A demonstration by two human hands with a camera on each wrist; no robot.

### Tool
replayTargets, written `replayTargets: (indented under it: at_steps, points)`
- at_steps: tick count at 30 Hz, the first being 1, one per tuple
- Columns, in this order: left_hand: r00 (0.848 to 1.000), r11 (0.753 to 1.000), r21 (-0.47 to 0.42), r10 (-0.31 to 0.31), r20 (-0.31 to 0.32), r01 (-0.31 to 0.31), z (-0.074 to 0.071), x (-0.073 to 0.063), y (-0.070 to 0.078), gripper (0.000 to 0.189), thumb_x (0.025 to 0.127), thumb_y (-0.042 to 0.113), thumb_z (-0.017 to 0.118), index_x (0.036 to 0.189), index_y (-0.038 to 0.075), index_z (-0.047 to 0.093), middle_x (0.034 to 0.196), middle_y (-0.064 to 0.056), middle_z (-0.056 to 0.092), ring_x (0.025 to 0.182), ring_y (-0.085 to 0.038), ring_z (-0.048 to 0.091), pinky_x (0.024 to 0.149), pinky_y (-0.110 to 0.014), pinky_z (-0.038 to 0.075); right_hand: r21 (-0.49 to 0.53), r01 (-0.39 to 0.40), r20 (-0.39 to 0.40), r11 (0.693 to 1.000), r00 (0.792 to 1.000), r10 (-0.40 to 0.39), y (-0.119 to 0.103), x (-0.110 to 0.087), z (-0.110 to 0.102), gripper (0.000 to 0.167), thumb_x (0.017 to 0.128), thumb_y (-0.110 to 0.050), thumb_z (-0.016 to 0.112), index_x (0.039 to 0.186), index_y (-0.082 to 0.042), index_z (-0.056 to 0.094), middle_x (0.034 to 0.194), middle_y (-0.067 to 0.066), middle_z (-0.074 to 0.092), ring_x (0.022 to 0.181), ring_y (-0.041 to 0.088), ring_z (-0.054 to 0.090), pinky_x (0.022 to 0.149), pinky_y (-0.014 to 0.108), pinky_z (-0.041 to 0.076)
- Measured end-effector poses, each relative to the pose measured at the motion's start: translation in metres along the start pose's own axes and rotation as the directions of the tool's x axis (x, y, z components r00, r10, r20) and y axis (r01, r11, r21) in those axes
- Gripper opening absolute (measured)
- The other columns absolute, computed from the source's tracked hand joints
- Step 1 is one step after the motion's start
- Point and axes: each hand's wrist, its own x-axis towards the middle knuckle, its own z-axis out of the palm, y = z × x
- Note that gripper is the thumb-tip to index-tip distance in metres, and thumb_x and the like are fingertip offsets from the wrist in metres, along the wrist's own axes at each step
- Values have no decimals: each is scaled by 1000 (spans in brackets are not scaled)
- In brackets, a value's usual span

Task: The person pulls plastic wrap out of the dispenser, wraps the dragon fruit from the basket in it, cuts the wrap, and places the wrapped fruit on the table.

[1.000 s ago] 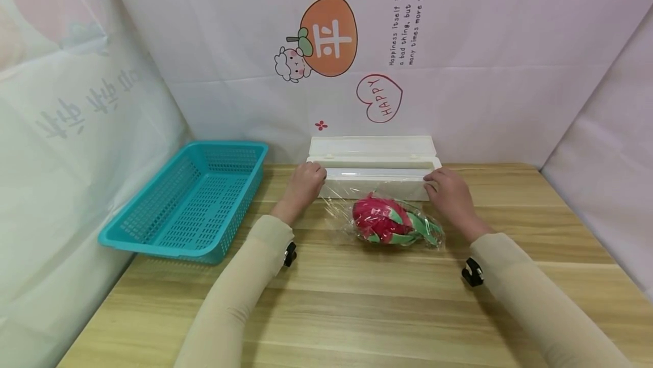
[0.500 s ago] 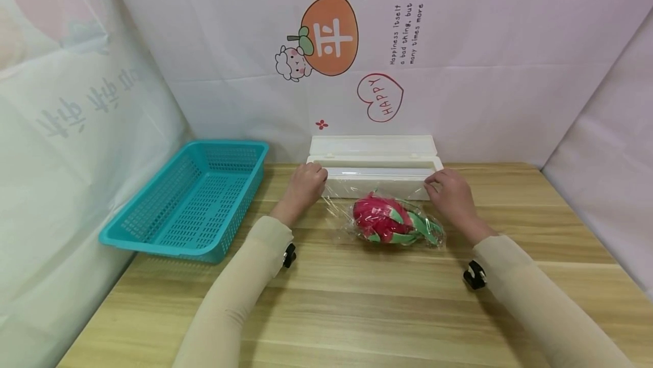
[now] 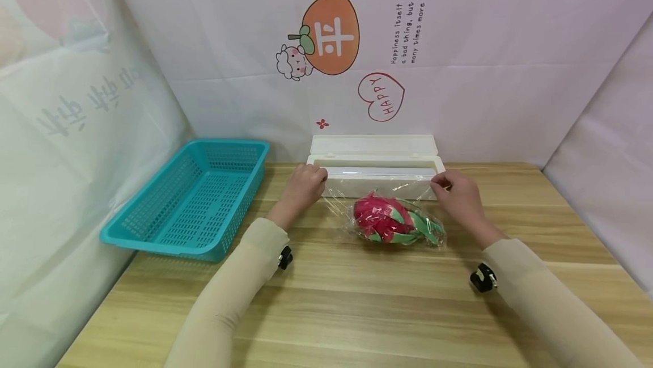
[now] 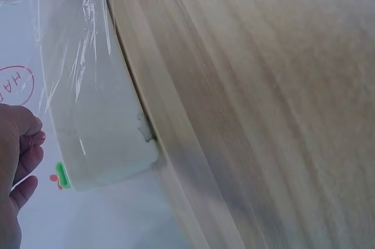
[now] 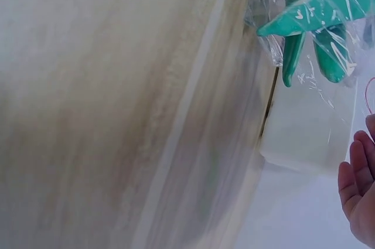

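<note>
A pink dragon fruit (image 3: 380, 219) with green scales lies wrapped in clear cling film (image 3: 340, 201) on the table. The film stretches from the fruit up to the front of a white cling film box (image 3: 374, 189), whose lid (image 3: 372, 144) stands raised at the back. At the box's left end my left hand (image 3: 302, 187) pinches the film; in the left wrist view its fingertips (image 4: 35, 137) meet on the sheet. My right hand (image 3: 461, 195) pinches the film's other side by the right end. In the right wrist view, green scales (image 5: 319, 12) show through the film.
A teal plastic basket (image 3: 204, 250) with perforated walls stands at the table's left side. A white roll (image 3: 380, 171) lies inside the box. Behind it hangs a printed white cloth (image 3: 474, 101). The wooden table (image 3: 367, 311) extends in front of the fruit.
My right hand has moved slightly to the right, drawing its side of the film outward. The left hand stays almost where it was, and the fruit has not moved.
</note>
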Motion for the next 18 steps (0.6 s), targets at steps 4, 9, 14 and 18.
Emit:
replayTargets:
  at_steps: [4, 9, 14, 18]
  points:
    - [1000, 1000, -28, -6, 8, 6, -5, -1, 1, 12, 80, -5, 63, 74, 5, 63, 66, -6, 60, 63, -25, 57, 60, -38, 45, 6, -6, 15, 1000, 1000, 6, 0, -2, -4, 6, 91, -5, 66, 91, 1, 67, 82, 13, 66, 73, 24, 59, 63, 26, 47]
    - [999, 998, -62, -21, 38, 23, -10, -3, 1, 12, 84, -5, 63, 76, 4, 63, 68, -6, 62, 62, -24, 57, 61, -38, 47, 7, -34, 34, 999, 999, 34, -1, -4, -8, 7, 92, -8, 67, 92, -1, 68, 81, 10, 66, 71, 21, 57, 60, 19, 44]
    - [997, 997, -66, -32, 63, 37, -12, -6, 1, 13, 85, -6, 62, 76, 4, 63, 68, -5, 61, 61, -22, 56, 61, -37, 47, 1, -19, 30, 1000, 999, 19, -1, -9, -12, 6, 92, -7, 67, 91, -1, 67, 79, 10, 66, 70, 21, 56, 60, 20, 44]
    - [999, 996, -86, -25, 48, 29, -15, -9, 2, 14, 83, -7, 63, 74, 4, 62, 66, -5, 61, 60, -23, 55, 63, -38, 47, 9, -9, 27, 1000, 1000, 9, -2, -12, -15, 5, 91, -6, 67, 91, -1, 67, 78, 9, 65, 69, 21, 55, 58, 19, 43]
